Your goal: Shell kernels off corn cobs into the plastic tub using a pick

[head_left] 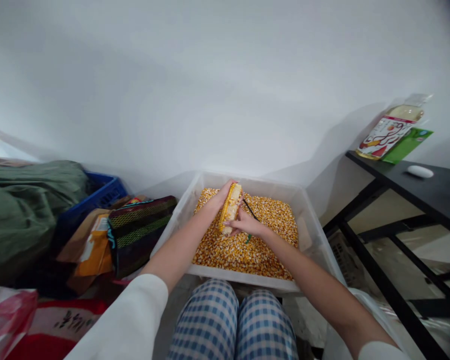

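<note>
A corn cob (230, 207) is held at a slant above a translucent white tub (303, 235). Yellow kernels still cover its left side, while a pale stripped stretch faces right. My left hand (224, 194) is closed around the cob's upper left side, its fingers mostly hidden. My right hand (243, 221) presses its fingers against the lower right side of the cob. Loose corn kernels (273, 220) fill much of the tub beneath both hands. Beside my right hand a thin dark rod (251, 210) shows, with a small green piece (248, 238) below the wrist; I cannot tell whether they are joined.
At right, a black table (442, 187) bears a bottle (392, 130), a green packet (408, 145) and a white oval object (420, 171). Left stand a blue crate (105, 190) with green cloth (33, 200), a striped mesh bag (142, 230) and a cardboard box (93, 245). A white wall rises behind.
</note>
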Tool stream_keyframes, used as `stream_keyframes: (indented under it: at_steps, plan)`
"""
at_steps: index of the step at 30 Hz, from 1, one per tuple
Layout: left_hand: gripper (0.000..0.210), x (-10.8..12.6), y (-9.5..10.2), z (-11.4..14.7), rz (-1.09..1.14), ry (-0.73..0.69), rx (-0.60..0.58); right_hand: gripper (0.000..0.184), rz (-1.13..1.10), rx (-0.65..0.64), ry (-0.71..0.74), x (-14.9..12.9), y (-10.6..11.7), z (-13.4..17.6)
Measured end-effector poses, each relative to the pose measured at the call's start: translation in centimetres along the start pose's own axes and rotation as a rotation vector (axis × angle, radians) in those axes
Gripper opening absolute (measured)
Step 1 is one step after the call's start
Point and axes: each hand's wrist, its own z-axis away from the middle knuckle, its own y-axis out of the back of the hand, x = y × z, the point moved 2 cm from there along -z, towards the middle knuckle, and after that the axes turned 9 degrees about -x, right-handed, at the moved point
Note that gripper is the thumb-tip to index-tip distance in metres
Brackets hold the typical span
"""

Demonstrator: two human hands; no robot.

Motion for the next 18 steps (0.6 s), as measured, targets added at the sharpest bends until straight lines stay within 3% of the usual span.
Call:
stream_keyframes:
  at_steps: [5, 10, 14, 18]
  plan:
    - [0.049, 0.0, 0.6, -0.5, 0.014, -0.054, -0.035, 0.091, -0.045, -0.032, 0.017, -0.6, -0.3, 0.4]
    - [0.056, -0.3, 0.9, -1.4, 0.051, -0.048, -0.016, 0.097, -0.002, 0.120, 0.002, -0.5, -0.6, -0.1]
    - [0.056, -0.4, 0.9, -1.4, 0.043, -0.023, -0.085, 0.089, -0.025, 0.051, -0.008, -0.3, -0.3, -0.2]
    - [0.052, -0.3, 1.1, -1.1, 0.021, 0.005, -0.059, 0.080, -0.082, -0.017, -0.005, -0.5, -0.2, 0.2]
